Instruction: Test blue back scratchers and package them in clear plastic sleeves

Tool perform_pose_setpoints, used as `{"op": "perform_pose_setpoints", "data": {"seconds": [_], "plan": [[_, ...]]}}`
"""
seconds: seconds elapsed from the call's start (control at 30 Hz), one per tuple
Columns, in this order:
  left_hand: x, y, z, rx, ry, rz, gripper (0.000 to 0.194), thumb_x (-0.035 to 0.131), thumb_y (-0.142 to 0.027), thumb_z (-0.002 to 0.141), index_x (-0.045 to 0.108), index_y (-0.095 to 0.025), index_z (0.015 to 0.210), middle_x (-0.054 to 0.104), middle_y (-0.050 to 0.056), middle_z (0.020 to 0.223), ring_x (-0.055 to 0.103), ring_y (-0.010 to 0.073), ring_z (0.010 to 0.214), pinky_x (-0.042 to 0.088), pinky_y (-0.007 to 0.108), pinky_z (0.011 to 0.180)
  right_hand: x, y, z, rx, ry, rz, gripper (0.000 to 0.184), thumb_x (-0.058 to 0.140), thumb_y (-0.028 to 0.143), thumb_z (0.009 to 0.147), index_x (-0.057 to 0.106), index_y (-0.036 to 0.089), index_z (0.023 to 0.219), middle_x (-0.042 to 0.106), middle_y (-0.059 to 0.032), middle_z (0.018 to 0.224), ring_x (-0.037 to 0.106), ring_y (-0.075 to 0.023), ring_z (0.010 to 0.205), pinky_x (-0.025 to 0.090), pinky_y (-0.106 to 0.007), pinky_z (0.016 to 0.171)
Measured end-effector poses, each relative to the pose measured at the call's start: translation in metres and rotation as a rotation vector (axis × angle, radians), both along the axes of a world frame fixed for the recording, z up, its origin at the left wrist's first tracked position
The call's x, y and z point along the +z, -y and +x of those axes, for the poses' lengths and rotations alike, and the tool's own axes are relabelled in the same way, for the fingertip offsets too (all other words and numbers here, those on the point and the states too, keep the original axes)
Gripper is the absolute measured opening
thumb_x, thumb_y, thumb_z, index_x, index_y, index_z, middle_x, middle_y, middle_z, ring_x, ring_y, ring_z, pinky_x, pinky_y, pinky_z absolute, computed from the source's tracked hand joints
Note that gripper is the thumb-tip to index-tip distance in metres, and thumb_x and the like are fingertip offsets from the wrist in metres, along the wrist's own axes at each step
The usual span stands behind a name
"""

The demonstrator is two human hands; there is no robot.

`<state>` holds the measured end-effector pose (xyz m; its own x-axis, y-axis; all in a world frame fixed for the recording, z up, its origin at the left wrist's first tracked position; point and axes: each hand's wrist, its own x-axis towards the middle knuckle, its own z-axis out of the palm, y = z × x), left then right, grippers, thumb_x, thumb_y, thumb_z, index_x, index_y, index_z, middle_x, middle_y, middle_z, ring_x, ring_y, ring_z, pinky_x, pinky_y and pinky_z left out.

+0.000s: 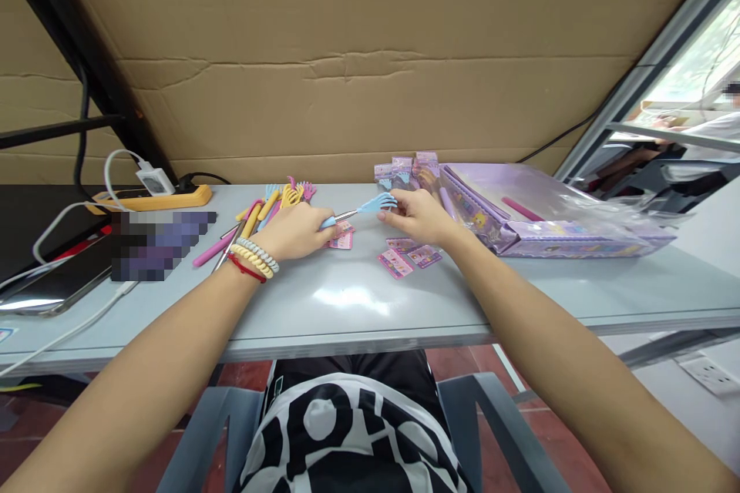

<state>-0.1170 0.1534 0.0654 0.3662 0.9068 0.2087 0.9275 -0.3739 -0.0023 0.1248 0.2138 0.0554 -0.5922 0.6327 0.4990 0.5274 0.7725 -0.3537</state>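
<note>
A blue back scratcher [377,203] with a claw-shaped head and a metal rod lies crosswise between my hands, just above the desk. My left hand [297,231] is closed around its blue handle end. My right hand [421,216] pinches at the claw head, with the fingertips partly behind it. Left of my left hand, several pink, yellow and blue back scratchers [253,219] lie in a pile. Small pink printed cards [396,263] lie below my right hand, and another pink card [342,239] is partly hidden by my left hand.
Small packets with purple header cards [401,166] lie behind my right hand. At right is an open purple box [578,239] with clear plastic and a pink stick. A yellow power strip [173,199], cables and a phone [63,281] occupy the left. Cardboard [358,108] walls off the back.
</note>
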Motion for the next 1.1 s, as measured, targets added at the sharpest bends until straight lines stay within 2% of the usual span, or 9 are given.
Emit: {"op": "perform_pose_setpoints", "data": {"seconds": [0.27,0.63,0.8,0.97,1.03,1.1], "plan": [[0.001,-0.001,0.000,-0.021,0.048,-0.018,0.051,0.030,-0.059,0.092,0.060,-0.020,0.076,0.060,0.006,0.069,0.055,0.0202,0.065,0.033,0.029,0.059,0.006,-0.001,0.007,-0.025,-0.058,-0.012,0.026,0.052,0.040,0.081,0.050,0.016,0.071,0.047,0.0014,0.054,0.037,-0.0092,0.051,0.028,-0.023,0.053],[0.004,0.002,0.000,0.000,0.021,-0.039,0.052,0.030,-0.059,0.092,0.061,-0.020,0.079,0.061,0.007,0.070,0.056,0.0214,0.066,0.034,0.029,0.059,0.013,-0.002,0.020,-0.082,-0.121,0.007,0.028,0.057,0.041,0.076,0.049,0.016,0.066,0.044,0.0023,0.052,0.034,-0.0086,0.049,0.029,-0.023,0.051],[0.004,0.002,0.000,0.005,0.027,-0.034,0.050,0.031,-0.059,0.091,0.060,-0.020,0.080,0.061,0.007,0.070,0.056,0.0206,0.065,0.031,0.029,0.057,0.014,-0.004,0.023,-0.103,-0.115,-0.035,0.031,0.060,0.043,0.073,0.051,0.015,0.065,0.049,0.0009,0.053,0.038,-0.0089,0.049,0.031,-0.024,0.052],[0.005,0.002,-0.001,-0.001,0.029,0.001,0.040,0.034,-0.048,0.092,0.058,-0.020,0.076,0.061,0.005,0.069,0.055,0.0198,0.064,0.031,0.030,0.057,0.016,-0.005,0.035,-0.056,-0.151,-0.146,0.031,0.063,0.044,0.071,0.058,0.014,0.074,0.055,-0.0005,0.057,0.046,-0.0112,0.051,0.034,-0.024,0.052],[0.005,0.002,-0.001,0.003,0.010,0.007,0.038,0.033,-0.046,0.093,0.057,-0.020,0.077,0.061,0.005,0.069,0.056,0.0201,0.065,0.032,0.030,0.057,0.020,-0.007,0.045,-0.112,-0.218,-0.137,0.029,0.062,0.043,0.072,0.061,0.014,0.077,0.056,-0.0013,0.059,0.047,-0.0123,0.053,0.035,-0.025,0.053],[0.005,0.001,-0.001,0.014,-0.017,0.016,0.035,0.033,-0.043,0.093,0.056,-0.020,0.079,0.061,0.005,0.070,0.057,0.0205,0.066,0.032,0.030,0.057,0.025,-0.011,0.057,-0.303,-0.303,-0.043,0.023,0.062,0.036,0.072,0.062,0.013,0.074,0.057,-0.0026,0.060,0.048,-0.0133,0.055,0.035,-0.025,0.054]]}}
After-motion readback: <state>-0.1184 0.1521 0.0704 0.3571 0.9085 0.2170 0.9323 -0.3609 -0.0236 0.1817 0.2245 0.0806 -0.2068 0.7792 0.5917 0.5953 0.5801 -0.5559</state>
